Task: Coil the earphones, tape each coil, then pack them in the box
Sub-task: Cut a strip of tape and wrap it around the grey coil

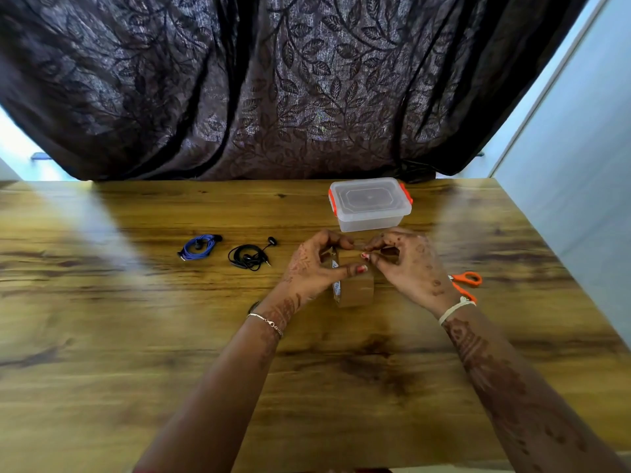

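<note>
We grip the tape roll [353,288] in our left hand [316,264], our right hand [404,264] pinching its end — it may tear or restick, leaving both coils untaped.

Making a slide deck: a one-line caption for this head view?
Both hands work a brown tape roll beside coiled blue and black earphones.

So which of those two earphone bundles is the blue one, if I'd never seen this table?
Start at the clear plastic box with orange clips at the far edge of the wooden table. Look left and a little nearer: two coiled earphones lie side by side. The blue earphones are the farther left, a tight bluish-purple coil, while the black earphones beside them are looser.
</note>
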